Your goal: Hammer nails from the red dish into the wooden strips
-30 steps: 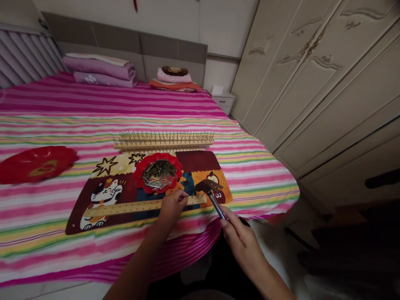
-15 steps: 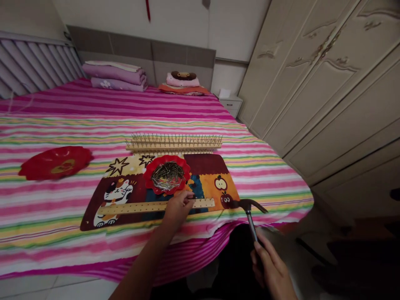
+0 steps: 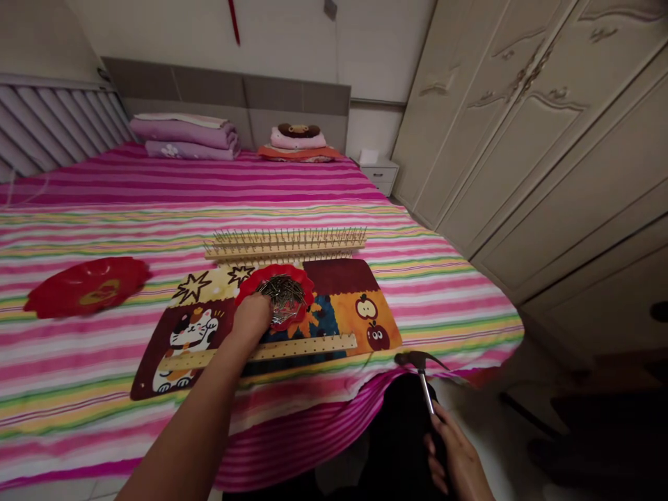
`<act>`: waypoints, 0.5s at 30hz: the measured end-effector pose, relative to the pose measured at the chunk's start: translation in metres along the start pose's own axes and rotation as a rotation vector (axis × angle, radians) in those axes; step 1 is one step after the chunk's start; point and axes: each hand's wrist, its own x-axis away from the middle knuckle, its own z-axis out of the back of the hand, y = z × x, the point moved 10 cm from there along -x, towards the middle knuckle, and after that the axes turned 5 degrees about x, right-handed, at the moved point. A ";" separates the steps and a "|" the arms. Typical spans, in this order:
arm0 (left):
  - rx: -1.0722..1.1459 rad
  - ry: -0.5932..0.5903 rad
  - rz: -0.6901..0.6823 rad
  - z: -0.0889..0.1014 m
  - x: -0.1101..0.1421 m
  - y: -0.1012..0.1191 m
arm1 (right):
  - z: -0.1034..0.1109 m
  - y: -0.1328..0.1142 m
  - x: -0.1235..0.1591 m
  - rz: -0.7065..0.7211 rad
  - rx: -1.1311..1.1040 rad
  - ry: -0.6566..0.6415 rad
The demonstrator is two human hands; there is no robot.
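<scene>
My left hand (image 3: 253,316) reaches into a red scalloped dish (image 3: 250,282) at its left side. Metal nails (image 3: 284,291) are heaped in the dish, and my fingertips are hidden among them. Below the dish, a light wooden strip (image 3: 307,346) with rows of small holes lies across a patterned mat (image 3: 360,275), partly covered by my forearm. My right hand (image 3: 455,445) is wrapped round the handle of a claw hammer (image 3: 420,362). The hammer's head is up, near the bed's front edge, to the right of the mat.
Behind the mat stand wooden strips (image 3: 292,249) bristling with upright nails. A red plate (image 3: 86,287) lies on the striped bedspread (image 3: 417,278) at left. Folded bedding (image 3: 182,136) sits by the headboard. A wardrobe (image 3: 511,139) lines the right side.
My left hand has moved from the wooden strip up and left into the dish of nails. The hammer stays in my right hand, slightly lower in view.
</scene>
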 end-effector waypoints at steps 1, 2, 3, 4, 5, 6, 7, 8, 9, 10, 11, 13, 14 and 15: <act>0.003 -0.001 -0.009 0.001 0.000 0.000 | 0.000 0.000 0.000 0.002 0.004 0.001; 0.002 -0.001 -0.021 0.002 0.002 0.000 | 0.000 0.000 0.000 0.000 0.006 -0.001; 0.007 0.004 -0.033 0.004 0.003 -0.001 | -0.001 -0.001 0.000 -0.002 0.006 -0.007; 0.028 0.012 -0.042 0.007 0.006 -0.002 | -0.002 -0.001 0.000 -0.006 0.005 -0.013; 0.073 0.024 -0.047 0.010 0.009 -0.003 | -0.002 -0.001 0.001 -0.010 0.001 -0.017; 0.146 0.037 -0.046 0.014 0.013 -0.005 | -0.003 -0.002 0.001 -0.013 -0.004 -0.019; 0.251 0.048 -0.038 0.017 0.017 -0.007 | -0.003 -0.002 0.001 -0.016 -0.010 -0.018; 0.389 0.052 -0.019 0.019 0.022 -0.008 | -0.003 -0.003 0.002 -0.017 -0.015 -0.015; 0.551 0.042 0.011 0.018 0.027 -0.009 | -0.003 -0.004 0.002 -0.016 -0.020 -0.012; 0.720 0.016 0.045 0.014 0.032 -0.009 | -0.003 -0.005 0.003 -0.016 -0.024 -0.011; 0.887 -0.018 0.081 0.009 0.038 -0.007 | -0.003 -0.006 0.004 -0.016 -0.026 -0.010; 1.162 -0.083 0.134 -0.002 0.049 0.003 | -0.004 -0.007 0.006 -0.018 -0.028 -0.006; 1.252 -0.102 0.146 -0.007 0.054 0.010 | -0.004 -0.008 0.006 -0.017 -0.029 -0.006; 1.309 -0.109 0.149 -0.011 0.058 0.016 | -0.004 -0.009 0.007 -0.017 -0.030 -0.006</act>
